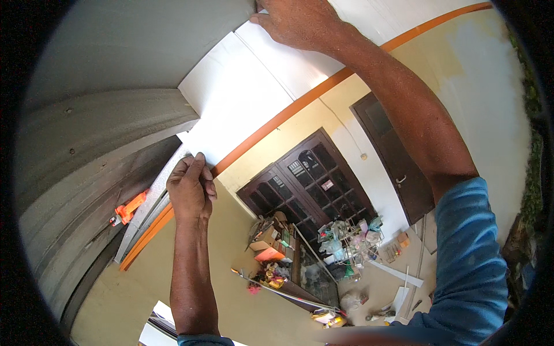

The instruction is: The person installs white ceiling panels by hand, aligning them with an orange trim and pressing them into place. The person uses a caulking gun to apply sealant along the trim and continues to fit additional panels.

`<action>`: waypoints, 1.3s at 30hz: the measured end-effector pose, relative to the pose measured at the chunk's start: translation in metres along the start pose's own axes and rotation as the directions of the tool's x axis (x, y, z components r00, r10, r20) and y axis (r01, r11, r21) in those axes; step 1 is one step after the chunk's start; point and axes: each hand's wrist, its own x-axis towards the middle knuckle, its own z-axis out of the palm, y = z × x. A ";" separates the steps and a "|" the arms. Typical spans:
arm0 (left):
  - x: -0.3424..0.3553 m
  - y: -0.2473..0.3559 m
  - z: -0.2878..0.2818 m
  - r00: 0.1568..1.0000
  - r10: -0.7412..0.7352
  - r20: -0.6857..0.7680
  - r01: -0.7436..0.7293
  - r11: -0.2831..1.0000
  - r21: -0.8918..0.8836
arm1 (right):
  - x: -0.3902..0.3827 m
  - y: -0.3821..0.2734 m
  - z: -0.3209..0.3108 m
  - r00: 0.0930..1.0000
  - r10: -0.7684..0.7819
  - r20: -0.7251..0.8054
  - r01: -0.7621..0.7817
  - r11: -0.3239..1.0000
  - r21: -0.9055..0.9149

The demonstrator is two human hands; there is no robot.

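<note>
White ceiling panels [236, 86] lie overhead beside an orange trim strip [288, 118]. My left hand [192, 183] is raised to the panel's near end, thumb up and fingers curled, pinching its edge just left of the trim. At the top, my right hand [303, 26] reaches over the panels to where they meet a grey sheet [144, 40]. Its thumb is bent and its fingers are closed; their tips are partly cut off, so what they hold is unclear. A thin seam runs between two panels below it.
Left of my left hand are a metal channel [144, 207], an orange tool [131, 207] and a grey corrugated sheet [69, 167]. Far below stand dark double doors [309, 179], a brown door [392, 155], a rack of bags [349, 239], boxes [266, 237] and floor offcuts [398, 274].
</note>
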 end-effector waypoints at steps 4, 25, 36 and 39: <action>-0.003 0.008 -0.005 0.996 -0.071 0.057 0.070 0.997 0.014 | -0.002 -0.009 -0.013 1.000 0.006 0.005 -0.006 1.000 0.002; -0.007 0.007 0.001 0.996 -0.053 0.068 0.053 0.999 0.006 | -0.030 -0.031 0.057 0.877 -0.276 -0.394 0.127 0.923 -0.364; -0.006 0.003 0.001 0.997 -0.018 0.076 0.021 0.999 -0.034 | 0.007 -0.065 0.057 0.966 0.199 -0.163 -0.155 0.956 0.250; -0.005 0.001 0.000 0.997 -0.045 0.064 0.048 0.998 -0.036 | 0.010 -0.069 0.049 0.936 0.352 -0.013 -0.337 0.905 0.260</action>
